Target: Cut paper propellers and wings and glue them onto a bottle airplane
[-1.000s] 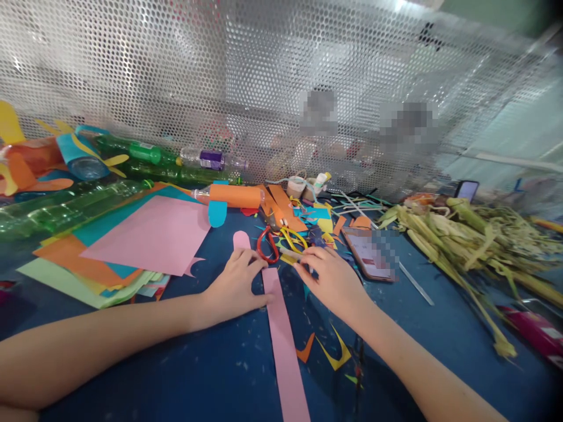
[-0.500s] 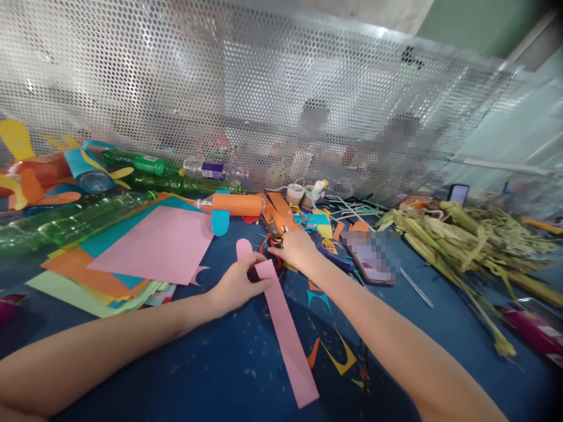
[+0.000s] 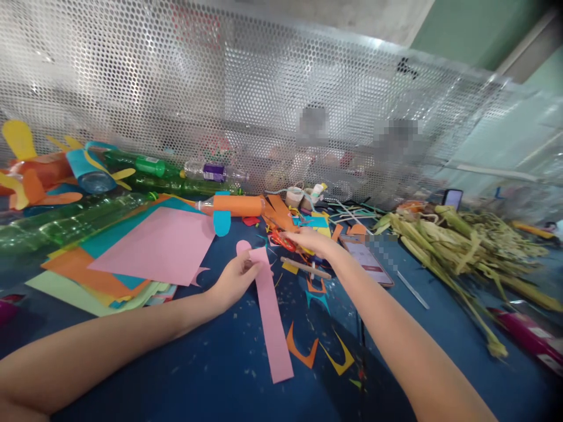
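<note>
My left hand is closed on a long pink paper strip, pinching it near its upper end. The strip's lower part slants down over the blue table, and a rounded pink end shows beyond my fingers. Further right, my right hand reaches over the scraps with its fingers stretched out. Red-orange handles, which look like those of scissors, lie at its fingertips; whether the fingers touch them is unclear. Just below that hand are a brown stick and a yellow paper scrap.
Coloured paper sheets are stacked at the left, with green plastic bottles behind. An orange-wrapped bottle lies ahead. Rightward are a phone and dried stalks. Orange and yellow offcuts lie in front.
My right hand has shifted slightly right and up, its fingers straighter. The brown stick now shows below it. The pink strip has swung left, uncovering more of the orange offcut.
</note>
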A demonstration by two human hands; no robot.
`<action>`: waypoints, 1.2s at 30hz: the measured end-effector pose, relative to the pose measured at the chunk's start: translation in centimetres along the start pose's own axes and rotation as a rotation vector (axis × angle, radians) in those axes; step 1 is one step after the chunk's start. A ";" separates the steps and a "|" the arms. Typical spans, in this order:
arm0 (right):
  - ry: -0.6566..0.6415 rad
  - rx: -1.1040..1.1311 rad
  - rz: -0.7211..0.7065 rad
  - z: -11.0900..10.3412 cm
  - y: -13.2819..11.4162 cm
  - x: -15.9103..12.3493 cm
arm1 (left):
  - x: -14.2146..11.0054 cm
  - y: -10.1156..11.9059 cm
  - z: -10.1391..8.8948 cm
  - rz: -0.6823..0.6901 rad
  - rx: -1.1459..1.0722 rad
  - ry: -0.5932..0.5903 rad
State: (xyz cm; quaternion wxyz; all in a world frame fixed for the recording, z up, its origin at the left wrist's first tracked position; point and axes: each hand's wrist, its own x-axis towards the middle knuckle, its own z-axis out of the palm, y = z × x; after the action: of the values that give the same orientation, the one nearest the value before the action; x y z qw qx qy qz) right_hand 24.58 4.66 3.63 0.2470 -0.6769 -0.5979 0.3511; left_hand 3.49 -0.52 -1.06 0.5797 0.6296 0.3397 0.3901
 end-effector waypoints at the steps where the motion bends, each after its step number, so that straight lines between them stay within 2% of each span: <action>1: -0.022 0.085 0.005 -0.2 0.2 0.0 | 0.0 0.0 0.0 -0.006 0.005 0.009; 7: -0.147 0.522 -0.056 -1.3 0.5 -0.5 | 0.0 -0.1 0.0 -0.020 0.051 0.059; 11: -0.188 0.707 -0.143 -1.6 -0.2 -1.6 | 0.2 -0.4 -0.2 -0.001 -0.025 0.042; 15: -0.229 0.897 -0.216 -0.8 -0.7 -3.9 | 0.3 -0.4 -0.2 -0.010 -0.135 0.090; 17: -0.306 1.010 -0.158 0.2 -0.6 -5.4 | 0.4 -0.3 -0.2 -0.020 -0.193 0.115; 19: -0.358 0.968 -0.107 1.4 -0.5 -6.9 | 0.5 -0.1 -0.1 -0.044 -0.265 0.124; 21: -0.361 0.815 -0.135 2.7 -0.6 -8.3 | 0.6 0.3 0.0 -0.067 -0.321 0.152; 23: -0.311 0.627 -0.186 3.8 -1.0 -9.5 | 0.7 0.9 0.0 -0.060 -0.342 0.194; 25: -0.204 0.481 -0.232 4.4 -1.5 -10.3 | 0.6 1.8 0.0 -0.022 -0.350 0.205; 29: -0.057 0.225 -0.412 4.5 -1.9 -11.0 | 0.2 3.7 -0.1 0.065 -0.350 0.144; 32: -0.063 0.114 -0.520 4.4 -1.6 -11.2 | -0.1 4.6 -0.3 0.117 -0.329 0.105; 36: -0.086 0.038 -0.575 4.2 -1.8 -11.4 | -0.1 5.0 -0.5 0.150 -0.315 0.091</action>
State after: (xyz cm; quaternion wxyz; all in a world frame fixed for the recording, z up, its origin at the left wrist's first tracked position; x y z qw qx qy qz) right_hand 19.74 -6.65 4.35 0.3234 -0.4591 -0.7686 0.3064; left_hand 2.87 -0.90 3.91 0.6244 0.5363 0.2524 0.5087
